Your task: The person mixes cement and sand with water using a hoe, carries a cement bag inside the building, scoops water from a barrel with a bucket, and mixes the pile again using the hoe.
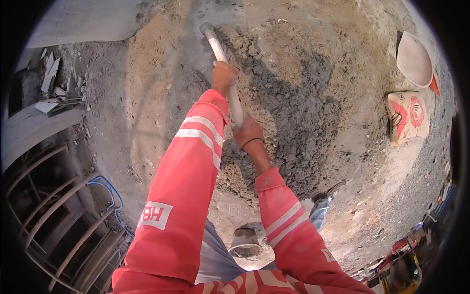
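A pale wooden-handled hoe (216,45) slants away from me, its far end coated in grey mortar and its blade not clearly visible. My left hand (224,77) is wrapped round the middle of the handle. Closer to my body, my right hand (248,133), with a dark band at the wrist, grips the handle's near end. To the right of the hoe spreads a lumpy heap of wet grey mortar (306,112), partly in my shadow. Drier sandy mix (284,41) lies along its far side.
On the right are a printed paper sack (408,117) and a pale basin (414,60). A bucket (246,242) stands near my legs. To the left lie broken tile pieces (50,73), a blue hose (115,196) and curved bars (54,208) over a dark opening. Gravel (416,188) covers the right side.
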{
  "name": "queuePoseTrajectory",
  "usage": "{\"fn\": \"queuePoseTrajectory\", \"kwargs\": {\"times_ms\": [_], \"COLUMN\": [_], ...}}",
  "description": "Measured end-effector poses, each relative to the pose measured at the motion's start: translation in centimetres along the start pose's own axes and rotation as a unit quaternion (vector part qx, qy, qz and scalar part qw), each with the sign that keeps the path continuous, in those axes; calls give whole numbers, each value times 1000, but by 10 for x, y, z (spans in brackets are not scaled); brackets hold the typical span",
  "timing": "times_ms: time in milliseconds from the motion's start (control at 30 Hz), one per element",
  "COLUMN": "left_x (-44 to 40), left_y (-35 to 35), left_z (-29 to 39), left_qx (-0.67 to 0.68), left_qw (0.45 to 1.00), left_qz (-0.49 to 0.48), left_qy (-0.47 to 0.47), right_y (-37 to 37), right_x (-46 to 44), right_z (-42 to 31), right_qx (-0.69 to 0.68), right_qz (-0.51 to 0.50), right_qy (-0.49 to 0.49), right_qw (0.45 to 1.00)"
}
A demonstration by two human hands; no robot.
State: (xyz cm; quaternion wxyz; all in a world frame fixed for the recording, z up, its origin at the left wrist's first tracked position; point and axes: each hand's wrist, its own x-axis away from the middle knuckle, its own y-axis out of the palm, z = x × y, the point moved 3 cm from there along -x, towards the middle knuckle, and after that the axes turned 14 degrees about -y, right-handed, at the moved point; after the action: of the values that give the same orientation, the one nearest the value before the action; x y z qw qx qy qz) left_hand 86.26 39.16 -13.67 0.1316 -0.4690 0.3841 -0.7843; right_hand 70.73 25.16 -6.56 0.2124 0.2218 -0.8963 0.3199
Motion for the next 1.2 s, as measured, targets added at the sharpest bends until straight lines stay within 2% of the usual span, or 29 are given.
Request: {"fn": "queuePoseTrajectory", "kwargs": {"times_ms": [33,133,200,267,333,400,467,500,567,633,733,867,900,933,967,1000,1033,1067,1100,1133,1167,1200], "left_x": [7,62,128,156,178,229,298,337,405,448,474,411,375,335,286,239,196,160,119,94,58,22], "left_y": [9,42,46,56,65,67,93,110,128,146,133,75,48,23,10,-13,-34,-51,-52,-57,-44,-23], "left_z": [-14,-49,-58,-84,-108,-127,-161,-177,-193,-201,-177,-122,-99,-71,-47,-14,19,47,67,85,94,100], "left_qx": [-13,-52,-19,49,261,396,509,548,572,555,547,575,595,569,588,565,563,524,468,393,324,235], "left_qw": [1000,997,995,995,937,855,774,717,694,682,707,739,740,773,775,808,814,841,873,913,939,959], "left_qz": [0,-29,-41,3,-142,-182,-204,-235,-226,-199,-159,-150,-186,-177,-166,-158,-141,-115,-57,-37,1,64], "left_qy": [12,-50,-86,-92,-182,-280,-317,-360,-375,-433,-419,-316,-252,-218,-163,-56,19,72,122,104,118,144], "right_y": [-5,-18,-37,-56,-81,-111,-127,-136,-154,-170,-161,-121,-112,-103,-95,-78,-77,-73,-71,-64,-59,-57], "right_x": [16,88,137,192,258,333,406,437,488,517,529,455,409,361,309,256,198,139,81,27,-24,-70], "right_z": [-1,17,33,32,29,35,77,102,140,170,211,200,180,158,139,135,107,81,56,43,31,25], "right_qx": [5,30,55,70,90,130,112,123,146,172,176,98,64,64,54,88,47,13,-28,-60,-50,-63], "right_qz": [-6,-42,-38,-56,-104,-129,-101,-127,-162,-181,-159,-71,-47,-32,-4,27,54,105,115,130,176,161], "right_qy": [8,37,25,16,25,77,17,36,69,79,79,1,-24,-44,-87,-112,-113,-156,-170,-177,-246,-228], "right_qw": [1000,998,997,996,990,980,988,984,974,965,968,993,997,996,995,989,991,982,978,974,952,958]}}
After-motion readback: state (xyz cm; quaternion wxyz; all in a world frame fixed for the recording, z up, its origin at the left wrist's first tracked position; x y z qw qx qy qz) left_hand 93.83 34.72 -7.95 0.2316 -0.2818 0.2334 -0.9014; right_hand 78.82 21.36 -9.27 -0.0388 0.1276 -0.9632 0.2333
